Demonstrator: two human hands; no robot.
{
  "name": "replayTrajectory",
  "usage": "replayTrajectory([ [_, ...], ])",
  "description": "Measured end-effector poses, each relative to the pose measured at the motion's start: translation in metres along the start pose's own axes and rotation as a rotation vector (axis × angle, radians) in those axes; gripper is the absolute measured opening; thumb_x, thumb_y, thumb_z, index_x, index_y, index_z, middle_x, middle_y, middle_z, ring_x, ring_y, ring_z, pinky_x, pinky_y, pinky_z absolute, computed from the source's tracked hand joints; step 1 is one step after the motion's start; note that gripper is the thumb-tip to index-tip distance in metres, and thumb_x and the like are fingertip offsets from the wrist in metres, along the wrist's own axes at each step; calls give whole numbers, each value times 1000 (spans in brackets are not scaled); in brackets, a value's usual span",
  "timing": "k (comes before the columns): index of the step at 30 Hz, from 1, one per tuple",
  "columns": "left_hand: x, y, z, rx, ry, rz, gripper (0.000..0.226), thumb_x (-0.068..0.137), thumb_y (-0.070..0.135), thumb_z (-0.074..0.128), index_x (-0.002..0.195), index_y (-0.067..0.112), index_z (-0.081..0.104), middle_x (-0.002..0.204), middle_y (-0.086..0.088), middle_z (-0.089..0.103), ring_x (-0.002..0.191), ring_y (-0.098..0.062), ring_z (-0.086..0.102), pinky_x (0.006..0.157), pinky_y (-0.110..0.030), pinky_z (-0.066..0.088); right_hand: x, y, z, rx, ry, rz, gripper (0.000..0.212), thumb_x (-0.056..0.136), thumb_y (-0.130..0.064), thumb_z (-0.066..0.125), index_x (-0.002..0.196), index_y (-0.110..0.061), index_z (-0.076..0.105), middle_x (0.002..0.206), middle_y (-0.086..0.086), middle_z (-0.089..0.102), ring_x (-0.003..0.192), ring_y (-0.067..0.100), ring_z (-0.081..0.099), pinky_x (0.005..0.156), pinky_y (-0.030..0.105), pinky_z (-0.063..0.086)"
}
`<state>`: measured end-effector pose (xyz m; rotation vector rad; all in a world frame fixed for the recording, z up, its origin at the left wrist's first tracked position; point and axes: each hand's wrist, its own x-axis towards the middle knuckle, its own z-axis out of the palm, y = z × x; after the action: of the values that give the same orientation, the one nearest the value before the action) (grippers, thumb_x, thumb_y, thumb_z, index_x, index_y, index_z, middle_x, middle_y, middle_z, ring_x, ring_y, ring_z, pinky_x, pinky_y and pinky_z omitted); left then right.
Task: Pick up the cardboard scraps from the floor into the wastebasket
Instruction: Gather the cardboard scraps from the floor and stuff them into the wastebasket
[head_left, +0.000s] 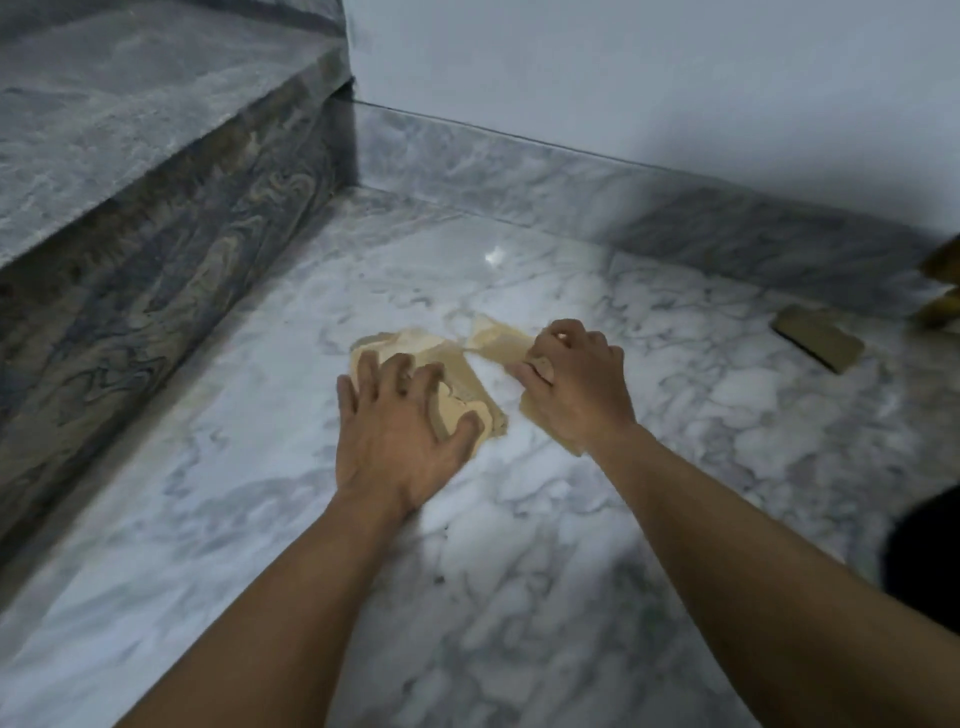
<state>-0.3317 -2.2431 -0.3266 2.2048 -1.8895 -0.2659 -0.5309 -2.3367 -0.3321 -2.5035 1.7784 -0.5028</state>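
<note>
The left hand (400, 431) lay spread, unclenched, pressing a pile of cardboard scraps (467, 387) on the marble floor (519, 571). The right hand (571, 387), at 3 o'clock of the pile, gripped a torn strip (496, 340). Another scrap (816, 338) lay well apart at 3 o'clock.

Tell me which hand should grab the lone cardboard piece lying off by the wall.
Probably the right hand: the lone cardboard piece lies on its side, while the left hand presses the scrap pile farther away.
</note>
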Motion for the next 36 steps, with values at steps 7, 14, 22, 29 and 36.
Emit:
replayTrajectory([
  [7, 19, 86, 31, 45, 48, 111, 84, 79, 77, 35, 145, 26, 41, 147, -3, 45, 131, -32, 39, 102, -50, 31, -20, 105, -28, -80, 94, 493, 38, 97, -48, 51, 117, -17, 57, 123, 10, 56, 113, 37, 53, 93, 49, 37],
  [14, 46, 121, 44, 92, -7, 192, 88, 79, 85, 27, 146, 29, 41, 163, -12, 24, 152, -36, 12, 116, -67, 12, -1, 186, -45, -108, -3, 892, 89, 91, -73, 39, 162, -29, 7, 169, 14, -2, 154, 37, -1, 118, 65, 1],
  [22, 70, 135, 49, 104, 66, 170, 101, 69, 92, 29, 144, 24, 40, 140, -6, 46, 129, -34, 37, 97, -54, 31, 17, 226, -51, -182, -59, 916, 105, 81, -85, 37, 159, -17, 22, 164, 17, 17, 148, 39, 16, 118, 64, 6],
  [29, 85, 135, 52, 70, -18, 213, 110, 68, 96, 27, 150, 23, 34, 162, -4, 28, 152, -30, 15, 116, -65, 14, 25, 235, -55, -100, -152, 866, 134, 63, -103, 31, 162, -18, 3, 168, 15, 8, 153, 41, 6, 117, 68, 5],
  [36, 90, 147, 46, 139, 77, 218, 102, 63, 96, 31, 129, 21, 52, 125, -11, 48, 116, -34, 42, 90, -52, 34, 21, 219, -53, -167, -132, 791, 113, 78, -93, 32, 159, -14, 23, 165, 19, 16, 147, 43, 21, 115, 60, 20],
])
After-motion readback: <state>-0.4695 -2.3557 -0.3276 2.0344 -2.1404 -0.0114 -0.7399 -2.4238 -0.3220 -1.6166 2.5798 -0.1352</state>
